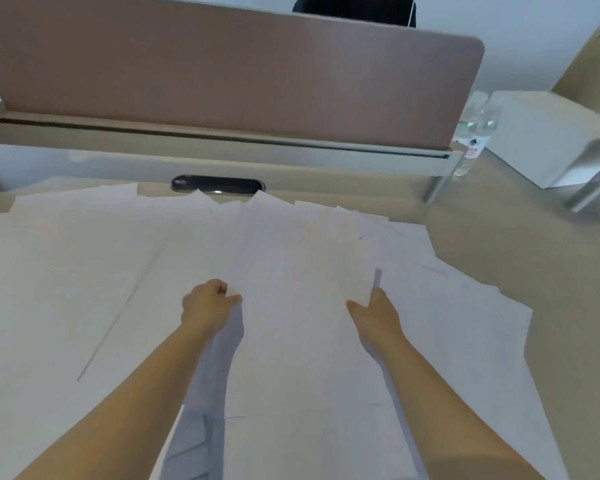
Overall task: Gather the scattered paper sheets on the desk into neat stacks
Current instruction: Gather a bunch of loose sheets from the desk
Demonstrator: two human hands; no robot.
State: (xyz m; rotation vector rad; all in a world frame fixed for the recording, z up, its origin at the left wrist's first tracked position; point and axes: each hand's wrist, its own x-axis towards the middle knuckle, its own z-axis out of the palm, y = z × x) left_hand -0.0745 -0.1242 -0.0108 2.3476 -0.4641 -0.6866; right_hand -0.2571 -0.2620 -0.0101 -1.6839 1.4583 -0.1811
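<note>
Several white paper sheets (101, 271) lie spread and overlapping across the beige desk (516, 258), covering most of its middle and left. My left hand (207, 304) pinches the left edge of a lifted bundle of sheets (295, 258) near the middle. My right hand (374, 311) holds the same bundle at its right edge, thumb on top. The bundle fans out toward the back of the desk, with uneven corners. More sheets lie under my forearms and off to the right (465, 323).
A pinkish-brown divider panel (222, 71) stands along the desk's back edge, with a black cable grommet (219, 184) in front of it. Clear water bottles (475, 133) and a white box (548, 136) sit at the back right. A person in dark clothes (354, 10) is behind the panel.
</note>
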